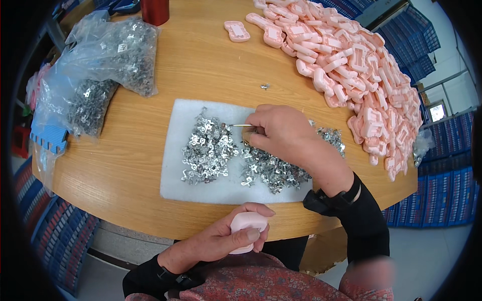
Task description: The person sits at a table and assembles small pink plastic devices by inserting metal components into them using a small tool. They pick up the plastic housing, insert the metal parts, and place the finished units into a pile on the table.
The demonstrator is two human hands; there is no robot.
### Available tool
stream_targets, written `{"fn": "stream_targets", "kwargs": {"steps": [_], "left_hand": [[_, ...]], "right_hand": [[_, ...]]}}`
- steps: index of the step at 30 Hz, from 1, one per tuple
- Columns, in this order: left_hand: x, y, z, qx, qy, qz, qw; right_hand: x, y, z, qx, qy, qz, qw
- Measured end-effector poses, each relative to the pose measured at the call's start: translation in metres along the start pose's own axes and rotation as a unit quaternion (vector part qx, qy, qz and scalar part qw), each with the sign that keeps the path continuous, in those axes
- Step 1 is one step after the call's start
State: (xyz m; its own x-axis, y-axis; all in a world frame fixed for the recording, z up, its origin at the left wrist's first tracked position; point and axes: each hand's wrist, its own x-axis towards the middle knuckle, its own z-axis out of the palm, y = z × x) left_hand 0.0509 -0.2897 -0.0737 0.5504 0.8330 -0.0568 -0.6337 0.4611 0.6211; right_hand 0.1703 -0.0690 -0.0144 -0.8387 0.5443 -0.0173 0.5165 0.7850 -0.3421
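Note:
My left hand (221,238) is closed around a pale pink plastic casing (246,220) close to my body, thumb across its face. Over a white foam mat (173,185), my right hand (273,131) pinches slim metal tweezers (242,125). Their tip points left and reaches the upper edge of a heap of small shiny metal clips (208,153). Whether the tips grip a clip is too small to tell. A second heap of metal clips (273,175) lies under and in front of my right hand, partly hidden by it.
A large pile of pink casings (359,75) covers the table's right side, with one single casing (236,31) apart. Clear bags of metal parts (135,60) lie at the left, near a red cylinder (155,11). Blue crates (442,185) stand beyond the table.

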Motion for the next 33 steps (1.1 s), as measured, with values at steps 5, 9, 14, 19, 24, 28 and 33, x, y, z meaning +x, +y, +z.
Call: {"fn": "stream_targets", "kwargs": {"steps": [5, 9, 14, 19, 24, 28, 33], "left_hand": [[0.0, 0.002, 0.004, -0.002, 0.016, -0.007, 1.0], [0.0, 0.003, 0.006, 0.002, 0.03, -0.014, 0.999], [0.0, -0.001, 0.002, 0.0, 0.015, 0.001, 1.0], [0.001, -0.002, 0.003, -0.007, 0.01, 0.004, 1.0], [0.001, -0.003, 0.002, -0.012, 0.008, 0.002, 1.0], [0.001, -0.002, 0.004, -0.019, 0.022, 0.005, 1.0], [0.001, -0.001, 0.005, 0.006, 0.026, -0.006, 1.0]], "right_hand": [[-0.001, 0.003, -0.007, 0.144, -0.017, 0.074, 0.987], [-0.013, 0.005, -0.014, 0.197, -0.025, 0.107, 0.974], [-0.033, -0.004, -0.028, 0.186, -0.071, 0.17, 0.965], [-0.029, -0.002, -0.021, 0.142, 0.009, 0.099, 0.985], [0.003, -0.015, 0.005, 0.107, 0.034, 0.021, 0.994], [0.01, -0.012, 0.005, -0.001, 0.015, -0.006, 1.0], [-0.022, -0.001, -0.023, 0.091, 0.01, 0.035, 0.995]]}}
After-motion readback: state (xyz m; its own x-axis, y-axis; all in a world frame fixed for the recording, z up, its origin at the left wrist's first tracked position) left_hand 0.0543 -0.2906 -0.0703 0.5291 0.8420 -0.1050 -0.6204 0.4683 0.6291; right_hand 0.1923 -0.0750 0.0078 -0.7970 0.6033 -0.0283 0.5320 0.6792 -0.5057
